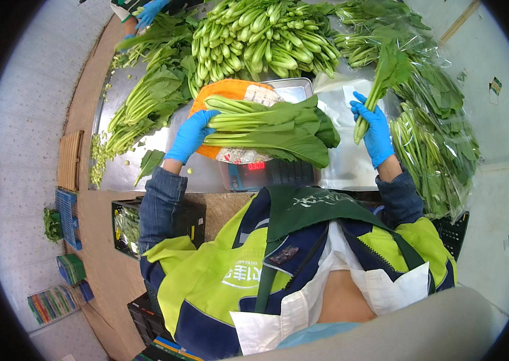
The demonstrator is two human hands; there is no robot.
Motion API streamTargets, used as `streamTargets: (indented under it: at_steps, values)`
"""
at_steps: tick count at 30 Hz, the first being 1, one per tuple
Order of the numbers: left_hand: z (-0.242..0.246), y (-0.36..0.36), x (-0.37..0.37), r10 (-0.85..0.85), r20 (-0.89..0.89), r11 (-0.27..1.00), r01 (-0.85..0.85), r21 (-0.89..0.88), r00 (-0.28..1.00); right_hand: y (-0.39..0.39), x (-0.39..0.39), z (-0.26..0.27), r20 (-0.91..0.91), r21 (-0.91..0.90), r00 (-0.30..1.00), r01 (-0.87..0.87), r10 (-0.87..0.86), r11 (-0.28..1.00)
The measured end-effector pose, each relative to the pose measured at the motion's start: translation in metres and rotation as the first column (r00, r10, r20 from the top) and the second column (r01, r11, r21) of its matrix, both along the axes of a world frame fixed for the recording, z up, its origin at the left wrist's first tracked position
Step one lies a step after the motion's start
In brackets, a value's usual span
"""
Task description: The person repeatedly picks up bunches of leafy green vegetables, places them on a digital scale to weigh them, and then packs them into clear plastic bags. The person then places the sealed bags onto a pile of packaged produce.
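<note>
A bunch of leafy greens [272, 128] with pale green stems lies across an orange-and-white covered pan [220, 85] on a digital scale [277, 176] with a lit red display. My left hand [193, 135], in a blue glove, grips the stem ends of this bunch from the left. In my gloved right hand [374, 128] is a leafy green stalk [378, 90], held by its stem, leaf pointing away from me. Clear plastic bags [338, 155] lie flat between the scale and my right hand.
A large heap of greens [263, 40] fills the far side of the steel table [114, 176]. Loose greens [146, 99] and cut stem ends [97, 158] lie left; bagged greens [434, 135] line the right. Another person's gloved hand [150, 11] is at far left. Crates [123, 225] stand below.
</note>
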State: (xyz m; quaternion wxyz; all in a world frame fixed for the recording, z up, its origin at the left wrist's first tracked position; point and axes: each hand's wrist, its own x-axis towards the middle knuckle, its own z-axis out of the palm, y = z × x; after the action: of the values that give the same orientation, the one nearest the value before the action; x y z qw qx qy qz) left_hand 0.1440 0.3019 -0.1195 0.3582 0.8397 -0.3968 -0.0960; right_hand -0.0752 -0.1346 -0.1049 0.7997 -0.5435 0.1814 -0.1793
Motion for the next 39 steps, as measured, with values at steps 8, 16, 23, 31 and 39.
streamTargets:
  at_steps: [8, 16, 23, 31, 39]
  values:
    - [0.044, 0.005, 0.020, -0.040, 0.292, 0.991, 0.000, 0.134, 0.956, -0.008, -0.002, 0.021, -0.042, -0.037, 0.999, -0.022, 0.020, 0.999]
    - [0.059, -0.005, 0.004, -0.068, 0.260, 0.997, 0.056, 0.054, 0.963, 0.044, 0.070, 0.078, 0.068, -0.010, 0.951, -0.301, 0.301, 0.954]
    - [0.017, -0.015, 0.003, -0.064, 0.305, 0.995, 0.039, 0.086, 0.950, 0.058, 0.158, 0.065, 0.054, -0.050, 0.871, -0.485, 0.487, 0.873]
    - [0.037, -0.011, 0.020, -0.009, 0.561, 0.995, -0.046, 0.083, 0.828, 0.103, 0.171, 0.084, 0.102, 0.054, 0.803, -0.594, 0.587, 0.803]
    - [0.123, 0.065, 0.088, 0.514, 0.122, 0.828, -0.455, -0.329, 0.849, 0.116, 0.207, 0.086, 0.013, -0.997, 0.607, -0.058, 0.794, 0.060]
